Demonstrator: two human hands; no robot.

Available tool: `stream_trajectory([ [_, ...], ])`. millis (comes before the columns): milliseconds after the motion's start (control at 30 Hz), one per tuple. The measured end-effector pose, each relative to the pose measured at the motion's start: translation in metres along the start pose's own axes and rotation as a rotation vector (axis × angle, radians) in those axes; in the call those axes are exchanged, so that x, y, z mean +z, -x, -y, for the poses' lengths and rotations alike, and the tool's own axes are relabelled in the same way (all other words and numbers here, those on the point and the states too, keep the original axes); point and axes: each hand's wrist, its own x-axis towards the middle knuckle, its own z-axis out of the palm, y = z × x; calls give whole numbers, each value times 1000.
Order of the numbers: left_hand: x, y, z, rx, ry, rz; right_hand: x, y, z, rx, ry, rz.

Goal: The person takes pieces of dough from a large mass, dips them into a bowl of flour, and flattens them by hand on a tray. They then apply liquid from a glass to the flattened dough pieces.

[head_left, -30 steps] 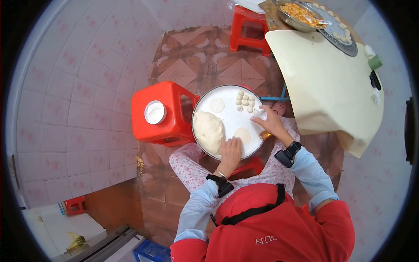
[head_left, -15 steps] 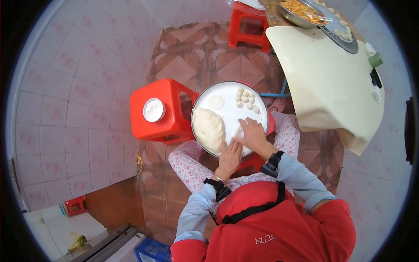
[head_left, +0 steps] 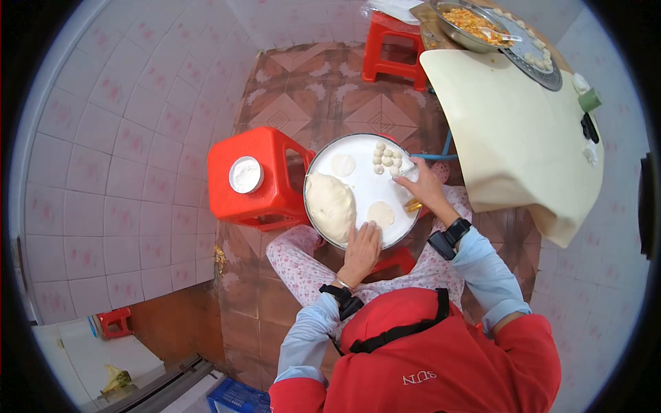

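A round white tray (head_left: 365,186) rests in front of me at lap level. My left hand (head_left: 363,249) lies on its near side, fingers stretched out, with fingertips at the lower edge of a thin flat dough round (head_left: 381,213). A large lump of dough (head_left: 330,206) sits just left of those fingers. At the tray's right side is my right hand (head_left: 425,186), thumb and fingers apart, close to a cluster of small dough balls (head_left: 387,158). Beneath the right palm a yellowish object (head_left: 412,205) shows in part. Another flat dough round (head_left: 342,164) lies farther back.
Left of the tray, a red stool (head_left: 237,199) carries a bowl of white powder (head_left: 246,175). At the upper right stand a cream-coloured board (head_left: 516,124), a metal bowl of orange filling (head_left: 475,27) and a tray of small dough pieces (head_left: 540,58). Another red stool (head_left: 392,51) is behind.
My right hand has moved right and away from me, off the dough piece toward the dough balls. The flat round is now uncovered. My left hand has stayed nearly in place.
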Motion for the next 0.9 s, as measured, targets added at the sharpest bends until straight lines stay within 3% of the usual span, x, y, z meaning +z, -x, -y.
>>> stream_trajectory([
  [200, 6, -14, 4, 99, -127, -37, -3, 8, 9, -66, 40, 5],
  [300, 11, -23, -3, -2, -174, -24, -5, 16, 14, -27, 46, 34],
  [367, 1, -29, -15, -167, -88, 13, -1, 19, 11, -159, 117, -19],
  [500, -10, -27, -23, -187, 146, 99, 13, 21, 10, -235, 154, -24],
  [600, -17, -17, -15, -180, 108, 160, 26, 27, 11, -279, 204, -62],
  [667, -8, -12, -3, 36, -44, -10, 38, 30, 15, -431, 307, -99],
  [700, -3, -10, 0, 36, -43, -10, 44, 32, 21, -430, 308, -98],
  [800, 2, -7, 4, 44, -87, 100, 63, 45, 31, -558, 511, -76],
  [900, -2, -7, 4, 31, -97, 182, 70, 42, 25, -489, 493, -49],
])
